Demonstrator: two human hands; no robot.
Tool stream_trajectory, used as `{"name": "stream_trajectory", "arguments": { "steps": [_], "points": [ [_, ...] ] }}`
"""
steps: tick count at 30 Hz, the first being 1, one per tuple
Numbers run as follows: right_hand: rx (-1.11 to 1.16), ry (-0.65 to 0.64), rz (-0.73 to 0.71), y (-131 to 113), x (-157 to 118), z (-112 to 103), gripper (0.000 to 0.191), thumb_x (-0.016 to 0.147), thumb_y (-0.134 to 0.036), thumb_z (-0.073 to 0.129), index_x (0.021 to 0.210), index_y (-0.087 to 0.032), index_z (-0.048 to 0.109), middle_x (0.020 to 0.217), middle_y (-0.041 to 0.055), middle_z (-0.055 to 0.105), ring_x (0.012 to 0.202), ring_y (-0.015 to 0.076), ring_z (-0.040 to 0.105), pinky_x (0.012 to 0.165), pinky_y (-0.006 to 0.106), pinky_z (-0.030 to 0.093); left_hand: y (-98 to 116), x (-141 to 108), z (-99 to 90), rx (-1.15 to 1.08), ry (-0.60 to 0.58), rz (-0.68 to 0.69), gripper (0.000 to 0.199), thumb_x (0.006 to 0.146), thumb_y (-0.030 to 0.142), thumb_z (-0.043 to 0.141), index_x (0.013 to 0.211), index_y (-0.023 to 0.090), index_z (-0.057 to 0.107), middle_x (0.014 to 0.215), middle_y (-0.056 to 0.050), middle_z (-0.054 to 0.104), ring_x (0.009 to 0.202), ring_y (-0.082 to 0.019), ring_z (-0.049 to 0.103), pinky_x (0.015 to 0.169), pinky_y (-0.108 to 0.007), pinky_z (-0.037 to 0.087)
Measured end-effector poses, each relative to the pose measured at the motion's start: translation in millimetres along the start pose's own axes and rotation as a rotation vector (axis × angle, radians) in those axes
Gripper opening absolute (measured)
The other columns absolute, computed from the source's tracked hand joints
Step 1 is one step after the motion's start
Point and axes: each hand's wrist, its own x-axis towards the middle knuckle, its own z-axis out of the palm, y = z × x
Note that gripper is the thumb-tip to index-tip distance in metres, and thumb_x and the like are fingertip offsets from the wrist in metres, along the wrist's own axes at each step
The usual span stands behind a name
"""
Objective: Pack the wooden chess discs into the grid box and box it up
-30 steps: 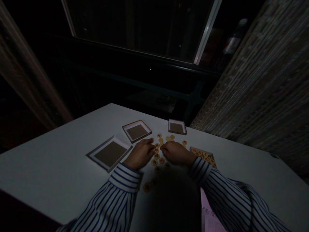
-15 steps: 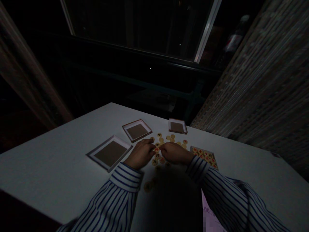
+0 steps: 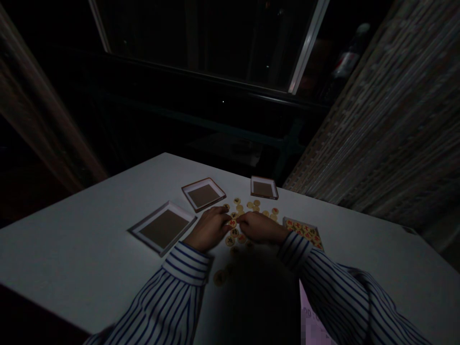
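Round wooden pieces with red or black characters lie scattered on the white table; several show a plain face. My left hand [image 3: 208, 228] is at the left of the pieces, its fingers closed around the edge of a red-marked piece [image 3: 232, 223]. From the right, my right hand [image 3: 261, 227] reaches to the same piece, fingers curled together, their tips close to it; what they hold is too small to make out. Beside my right wrist, a shallow box [image 3: 304, 232] holds rows of pieces, mostly with red characters.
Three shallow open trays stand on the white table [image 3: 89, 225]: a large one [image 3: 163, 227] at left, another [image 3: 203, 194] behind my left hand, a small one [image 3: 264, 188] near the back edge. Loose pieces [image 3: 220, 277] lie near my left cuff. A bottle [image 3: 347, 62] stands beyond, by the curtain.
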Motion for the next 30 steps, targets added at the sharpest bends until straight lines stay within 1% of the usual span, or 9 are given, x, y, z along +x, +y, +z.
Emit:
{"name": "stream_trajectory", "arguments": {
  "steps": [3,7,12,14,18,22,26,30],
  "points": [
    [0.064,0.018,-0.018,0.7,-0.2,-2.2,0.031,0.08,-0.017,0.037,0.094,-0.018,0.065,0.089,0.0045,0.067,0.078,0.0143,0.059,0.068,0.022,0.038,1.5,1.2,-3.2,0.014,0.012,0.022,0.026,0.082,0.033,0.047,0.094,0.019,0.065,0.117,-0.009,0.056,0.109,-0.022,0.049,0.095,-0.036,0.036],
    [0.154,0.054,-0.058,6.3,0.1,-4.7,0.037,0.079,-0.017,0.036,0.103,-0.021,0.064,0.089,0.003,0.068,0.076,0.0139,0.06,0.068,0.022,0.04,5.2,3.4,-8.9,0.017,0.062,0.064,0.03,0.084,0.037,0.042,0.095,0.019,0.064,0.11,-0.008,0.06,0.104,-0.022,0.052,0.091,-0.038,0.039],
    [0.236,0.119,-0.079,14.1,-0.9,-7.0,0.038,0.078,-0.018,0.04,0.11,-0.023,0.061,0.098,0.0014,0.067,0.085,0.0151,0.059,0.076,0.024,0.042,8.7,4.9,-11.3,-0.009,0.129,0.093,0.029,0.085,0.036,0.042,0.098,0.019,0.062,0.104,-0.007,0.062,0.1,-0.021,0.053,0.089,-0.039,0.039],
    [0.259,0.126,-0.078,14.6,-2.1,-8.5,0.039,0.078,-0.018,0.041,0.111,-0.024,0.06,0.098,0.0009,0.067,0.085,0.0148,0.059,0.076,0.024,0.042,10.1,5.1,-11.8,-0.015,0.138,0.099,0.028,0.085,0.035,0.041,0.099,0.02,0.061,0.102,-0.006,0.063,0.099,-0.021,0.053,0.089,-0.039,0.039],
    [0.248,0.135,-0.055,11.6,-6.1,-12.5,0.041,0.078,-0.014,0.04,0.112,-0.022,0.06,0.094,0.0012,0.067,0.078,0.0132,0.06,0.072,0.023,0.043,13.0,5.2,-13.9,-0.004,0.133,0.1,0.029,0.086,0.036,0.04,0.101,0.02,0.06,0.101,-0.006,0.063,0.099,-0.021,0.053,0.088,-0.039,0.038],
    [0.268,0.159,-0.094,8.6,-11.7,-17.2,0.041,0.079,-0.013,0.04,0.113,-0.022,0.06,0.092,0.0017,0.067,0.078,0.0126,0.059,0.071,0.022,0.042,14.6,5.0,-15.7,-0.013,0.137,0.113,0.028,0.085,0.035,0.041,0.101,0.02,0.059,0.103,-0.005,0.063,0.099,-0.021,0.053,0.088,-0.038,0.038],
    [0.27,0.144,-0.068,8.0,-16.8,-22.3,0.039,0.08,-0.017,0.04,0.114,-0.021,0.059,0.079,0.0011,0.066,0.063,0.0103,0.056,0.062,0.021,0.041,15.2,5.1,-15.9,-0.04,0.153,0.115,0.027,0.084,0.035,0.043,0.101,0.02,0.059,0.102,-0.005,0.063,0.098,-0.02,0.054,0.088,-0.037,0.038],
    [0.278,0.145,-0.107,11.0,-20.0,-25.2,0.038,0.08,-0.017,0.04,0.113,-0.019,0.06,0.079,0.0015,0.064,0.06,0.0091,0.053,0.057,0.019,0.039,18.8,5.0,-17.0,-0.07,0.173,0.121,0.026,0.083,0.035,0.046,0.1,0.02,0.059,0.101,-0.005,0.064,0.097,-0.02,0.055,0.087,-0.036,0.039]
  ]
}}
